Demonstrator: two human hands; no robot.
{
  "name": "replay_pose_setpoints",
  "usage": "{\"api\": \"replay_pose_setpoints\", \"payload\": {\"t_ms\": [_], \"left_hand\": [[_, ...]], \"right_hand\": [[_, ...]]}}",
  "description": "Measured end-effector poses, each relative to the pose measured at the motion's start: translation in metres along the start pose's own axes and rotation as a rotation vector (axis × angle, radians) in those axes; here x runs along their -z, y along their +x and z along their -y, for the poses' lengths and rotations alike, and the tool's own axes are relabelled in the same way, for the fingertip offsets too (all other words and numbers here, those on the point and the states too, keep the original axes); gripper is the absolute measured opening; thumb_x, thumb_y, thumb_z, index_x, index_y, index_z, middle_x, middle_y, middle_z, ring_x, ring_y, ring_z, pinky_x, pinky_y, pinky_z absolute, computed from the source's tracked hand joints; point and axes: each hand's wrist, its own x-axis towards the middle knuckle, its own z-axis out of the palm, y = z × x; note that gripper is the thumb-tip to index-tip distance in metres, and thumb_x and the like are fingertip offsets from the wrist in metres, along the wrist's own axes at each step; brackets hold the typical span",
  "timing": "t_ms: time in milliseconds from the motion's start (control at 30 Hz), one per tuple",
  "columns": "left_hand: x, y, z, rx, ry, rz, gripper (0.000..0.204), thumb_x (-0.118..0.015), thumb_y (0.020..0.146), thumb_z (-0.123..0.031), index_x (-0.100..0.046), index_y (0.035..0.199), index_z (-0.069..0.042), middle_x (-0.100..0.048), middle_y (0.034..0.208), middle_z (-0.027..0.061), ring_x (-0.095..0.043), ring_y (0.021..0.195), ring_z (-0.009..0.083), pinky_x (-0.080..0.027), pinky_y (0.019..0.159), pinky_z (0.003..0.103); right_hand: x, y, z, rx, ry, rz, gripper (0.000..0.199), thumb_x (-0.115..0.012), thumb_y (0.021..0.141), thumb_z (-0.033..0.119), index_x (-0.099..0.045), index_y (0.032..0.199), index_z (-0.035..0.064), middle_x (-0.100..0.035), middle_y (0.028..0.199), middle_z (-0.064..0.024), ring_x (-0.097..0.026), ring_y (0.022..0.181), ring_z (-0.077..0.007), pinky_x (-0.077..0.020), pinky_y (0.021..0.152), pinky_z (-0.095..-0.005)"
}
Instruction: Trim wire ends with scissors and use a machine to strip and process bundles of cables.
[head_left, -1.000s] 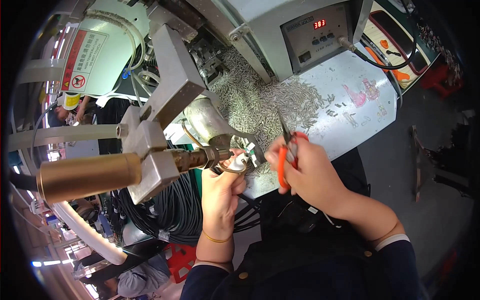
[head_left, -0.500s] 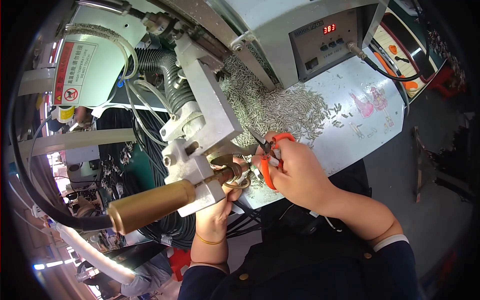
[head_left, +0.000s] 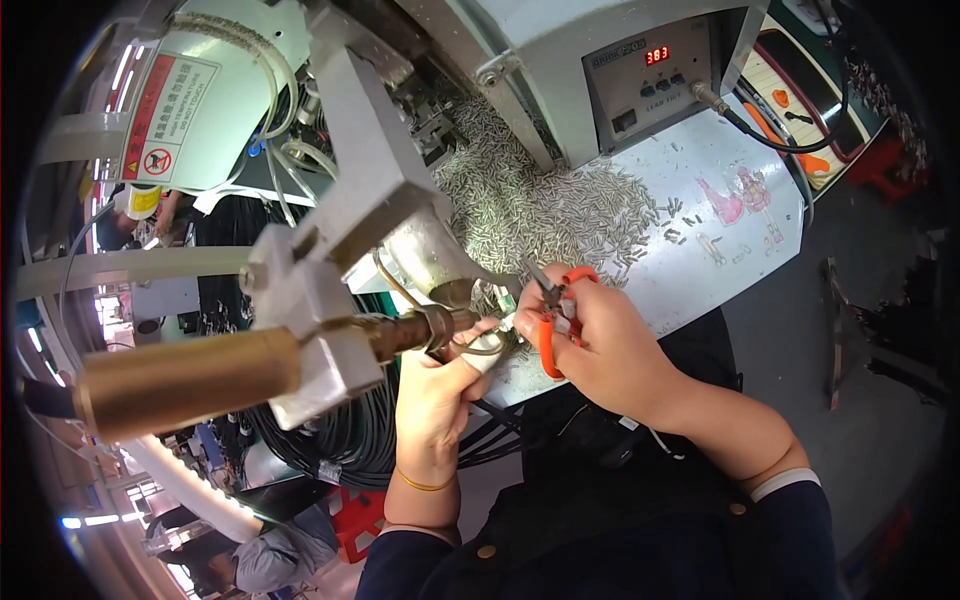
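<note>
My right hand (head_left: 605,345) grips orange-handled cutters (head_left: 556,305), their dark jaws pointing up and left over the bench edge. My left hand (head_left: 440,390) is closed on a thin wire or cable end (head_left: 480,345) right below the brass nozzle (head_left: 415,328) of a metal fixture. The two hands almost touch. A large brass cylinder (head_left: 185,380) sticks out from the fixture's grey block (head_left: 325,300) toward the left.
A heap of small silver metal pins (head_left: 545,205) covers the white bench (head_left: 720,250). A grey control box with a red digit display (head_left: 650,75) stands behind. Black cable bundles (head_left: 340,440) hang under the bench. A red stool (head_left: 355,520) and another person's sleeve (head_left: 275,555) lie below left.
The view has shifted, so the fixture and brass cylinder sit further right and lower. My hands stay together at the nozzle, the cutters held a little higher than before.
</note>
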Motion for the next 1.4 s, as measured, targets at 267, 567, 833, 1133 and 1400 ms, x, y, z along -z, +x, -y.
{"api": "replay_pose_setpoints", "payload": {"t_ms": [267, 567, 833, 1133, 1400], "left_hand": [[-0.018, -0.031, 0.016, -0.211, 0.098, -0.022, 0.018, -0.055, 0.083, -0.008, -0.052, 0.098, 0.002, -0.053, 0.084, 0.0062, -0.048, 0.065, 0.0077, -0.036, 0.054, 0.018], [-0.031, -0.052, 0.02, -0.021, 0.11, 0.293, 0.027, -0.051, 0.085, -0.002, -0.044, 0.111, 0.001, -0.053, 0.092, 0.0067, -0.052, 0.08, 0.0124, -0.042, 0.073, 0.024], [-0.012, -0.052, 0.031, -0.802, 0.709, -0.032, 0.023, -0.06, 0.077, 0.003, -0.051, 0.099, 0.0, -0.055, 0.08, 0.0048, -0.053, 0.069, 0.0124, -0.043, 0.061, 0.023], [-0.007, -0.048, 0.019, -0.094, -0.259, 0.143, 0.016, -0.058, 0.077, 0.006, -0.053, 0.09, 0.0, -0.056, 0.08, 0.0031, -0.048, 0.06, 0.0054, -0.038, 0.051, 0.019], [-0.012, -0.05, 0.013, -0.058, -0.049, 0.079, 0.016, -0.061, 0.076, 0.005, -0.052, 0.09, 0.001, -0.055, 0.078, 0.0028, -0.039, 0.048, 0.0012, -0.028, 0.041, 0.014]], "right_hand": [[0.015, -0.027, 0.019, 0.024, 0.125, -0.091, 0.011, -0.053, 0.086, 0.01, -0.051, 0.092, 0.0005, -0.051, 0.064, -0.0014, -0.048, 0.053, -0.0074, -0.0384, 0.049, -0.0216], [0.01, -0.038, 0.022, 0.326, -0.304, 0.119, 0.011, -0.055, 0.084, 0.011, -0.054, 0.081, 0.0009, -0.055, 0.061, -0.0008, -0.048, 0.05, -0.0071, -0.0369, 0.047, -0.0222], [0.006, -0.043, 0.015, -0.166, 0.018, 0.206, 0.023, -0.058, 0.082, 0.024, -0.053, 0.077, 0.0029, -0.049, 0.056, -0.0059, -0.052, 0.047, -0.0116, -0.0384, 0.043, -0.0267], [0.003, -0.035, -0.001, 0.975, -0.914, -0.134, 0.01, -0.059, 0.077, 0.019, -0.062, 0.082, 0.0115, -0.042, 0.058, 0.006, -0.037, 0.042, -0.0032, -0.0267, 0.04, -0.0203], [0.017, -0.036, 0.013, 1.114, -1.087, -0.065, 0.025, -0.062, 0.067, 0.016, -0.064, 0.092, 0.0127, -0.046, 0.06, 0.0077, -0.043, 0.042, -0.0038, -0.0283, 0.04, -0.0188]]}}
